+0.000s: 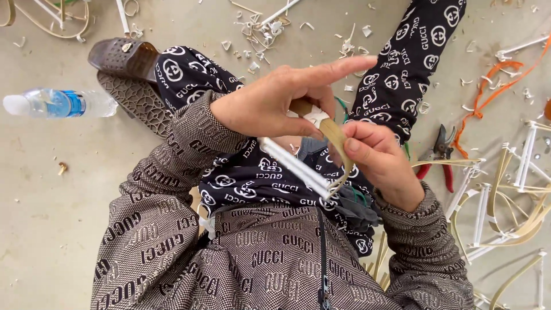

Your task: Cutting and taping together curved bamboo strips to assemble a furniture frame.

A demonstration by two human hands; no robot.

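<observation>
My left hand point(275, 103) grips the upper end of a flat tan strip point(334, 135) and a white rod point(293, 163), with the forefinger stretched out to the right. My right hand point(379, 158) pinches the same tan strip lower down, bending it into a loop toward the rod's lower end. Both hands are held over my lap, above black patterned trousers. The rod slants down to the right between the two hands.
A plastic water bottle point(54, 103) lies on the concrete floor at left, beside a brown sandal point(129, 74). Red-handled pruning shears point(439, 155) lie at right, near an orange strip point(493, 92) and several white-and-tan bent frames point(505, 201). Shavings litter the floor at top.
</observation>
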